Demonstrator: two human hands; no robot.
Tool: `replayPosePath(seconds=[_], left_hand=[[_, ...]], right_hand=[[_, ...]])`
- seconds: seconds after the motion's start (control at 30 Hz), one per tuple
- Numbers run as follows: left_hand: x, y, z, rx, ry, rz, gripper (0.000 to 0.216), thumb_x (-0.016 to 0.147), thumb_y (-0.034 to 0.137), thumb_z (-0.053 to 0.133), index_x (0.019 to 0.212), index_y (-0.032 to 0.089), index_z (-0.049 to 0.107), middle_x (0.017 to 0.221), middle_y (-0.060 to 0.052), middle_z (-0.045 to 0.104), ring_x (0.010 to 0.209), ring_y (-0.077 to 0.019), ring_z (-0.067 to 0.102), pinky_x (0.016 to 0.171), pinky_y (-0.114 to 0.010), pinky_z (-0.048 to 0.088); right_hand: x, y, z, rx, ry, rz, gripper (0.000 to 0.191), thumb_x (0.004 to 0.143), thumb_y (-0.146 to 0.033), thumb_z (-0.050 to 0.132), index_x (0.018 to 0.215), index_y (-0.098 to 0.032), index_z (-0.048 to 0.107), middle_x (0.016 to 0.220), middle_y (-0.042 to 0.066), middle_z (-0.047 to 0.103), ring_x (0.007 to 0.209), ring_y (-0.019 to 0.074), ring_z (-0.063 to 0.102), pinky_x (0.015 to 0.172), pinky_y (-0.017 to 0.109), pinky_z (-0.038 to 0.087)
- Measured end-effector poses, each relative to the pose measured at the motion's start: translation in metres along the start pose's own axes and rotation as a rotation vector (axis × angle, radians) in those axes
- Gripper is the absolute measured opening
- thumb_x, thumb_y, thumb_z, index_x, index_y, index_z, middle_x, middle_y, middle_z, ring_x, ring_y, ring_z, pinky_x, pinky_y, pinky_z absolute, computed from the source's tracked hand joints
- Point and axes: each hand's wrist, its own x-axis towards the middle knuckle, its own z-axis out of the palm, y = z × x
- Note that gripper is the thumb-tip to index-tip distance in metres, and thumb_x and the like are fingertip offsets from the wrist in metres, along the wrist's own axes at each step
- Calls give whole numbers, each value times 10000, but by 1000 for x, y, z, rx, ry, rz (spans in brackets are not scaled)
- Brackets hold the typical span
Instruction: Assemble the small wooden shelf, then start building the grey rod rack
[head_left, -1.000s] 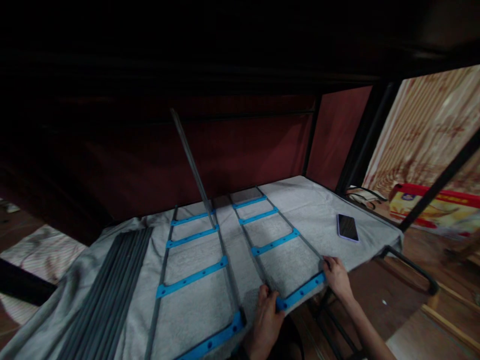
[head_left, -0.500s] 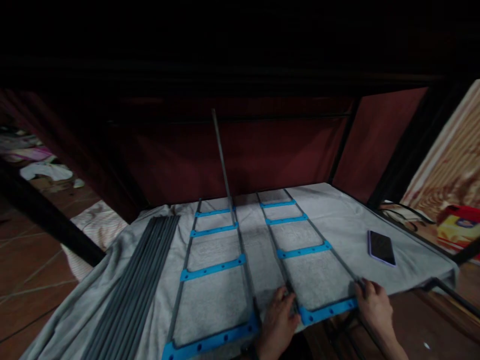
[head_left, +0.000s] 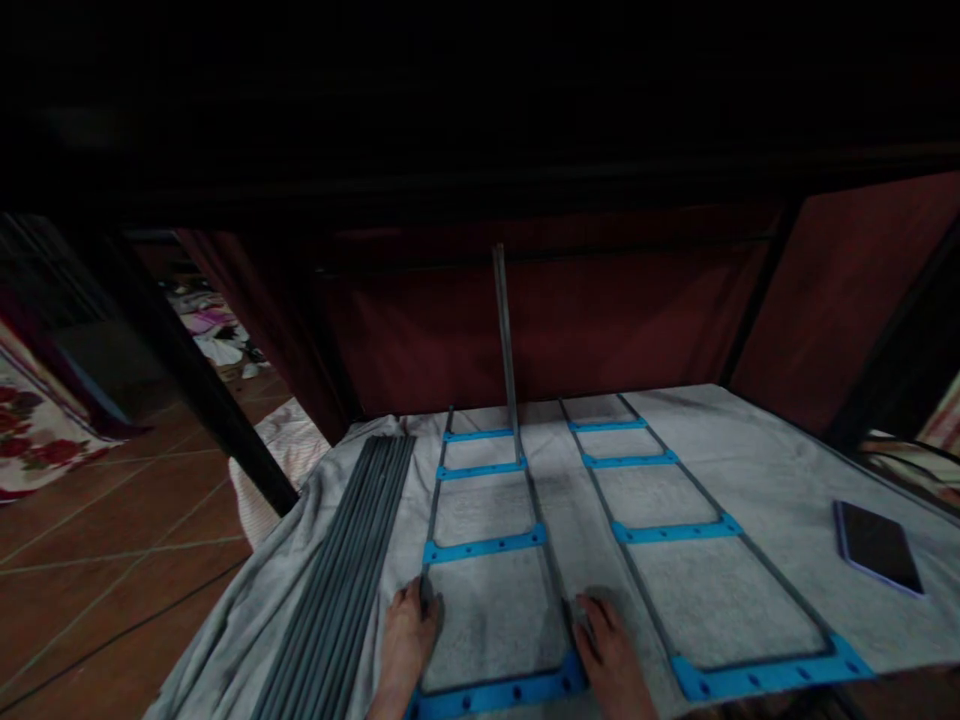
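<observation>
Two ladder-like frames of grey rods joined by blue crosspieces lie side by side on a grey cloth. My left hand [head_left: 405,640] is closed around the left rod of the left frame [head_left: 484,548], just above its nearest crosspiece. On the opposite rod of that same frame, my right hand [head_left: 611,650] has its fingers curled at the near corner. The right frame [head_left: 679,532] lies untouched beside my right hand. An upright grey rod [head_left: 506,345] rises from the far right part of the left frame.
A bundle of grey rods [head_left: 345,570] lies left of the frames on the cloth [head_left: 757,450]. At the right lies a phone [head_left: 877,545]. Dark posts [head_left: 202,400] and a red panel [head_left: 420,340] enclose the surface. Tiled floor [head_left: 150,520] shows at the left.
Both hands have moved left, from the near end of the right frame to the rods of the left frame. The view has turned left.
</observation>
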Motion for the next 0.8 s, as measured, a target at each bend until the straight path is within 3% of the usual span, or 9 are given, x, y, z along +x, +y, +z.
replayPosePath(seconds=[0.1,0.23,0.4,0.53,0.8], left_hand=[[5,-5,2,-75,-72,-29,413,768,243,497,1110,59,639,1054,-188,701,1039,-281,657,973,-345,460],[16,-1,-8,-377,-204,-146,256,682,218,553,902,142,658,861,-89,727,905,-248,679,828,-310,505],[17,10,-34,-672,-90,-213,309,658,383,552,866,160,607,669,6,605,617,-162,580,591,-269,457],[16,17,-76,-723,-79,-157,369,627,420,564,894,166,581,621,46,531,490,-117,460,491,-248,374],[12,28,-177,-603,102,-82,275,640,414,637,798,191,610,613,30,567,595,-167,575,550,-266,442]], right_hand=[[2,-11,31,-63,67,-3,390,931,-390,383,1118,-194,664,1118,145,679,1019,282,676,887,439,564],[10,-13,44,-141,125,-18,363,928,-325,360,1120,-196,640,1073,137,692,960,275,685,832,418,575],[12,-23,54,-163,170,-57,375,920,-287,323,1127,-212,626,1090,116,693,992,261,680,835,386,569],[3,-48,72,-142,109,-45,381,896,-234,350,1136,-208,645,1119,134,687,1026,279,683,831,399,572],[-23,-128,126,-180,-133,-29,471,828,-87,386,1195,-192,662,1187,145,695,1068,273,692,892,393,566]])
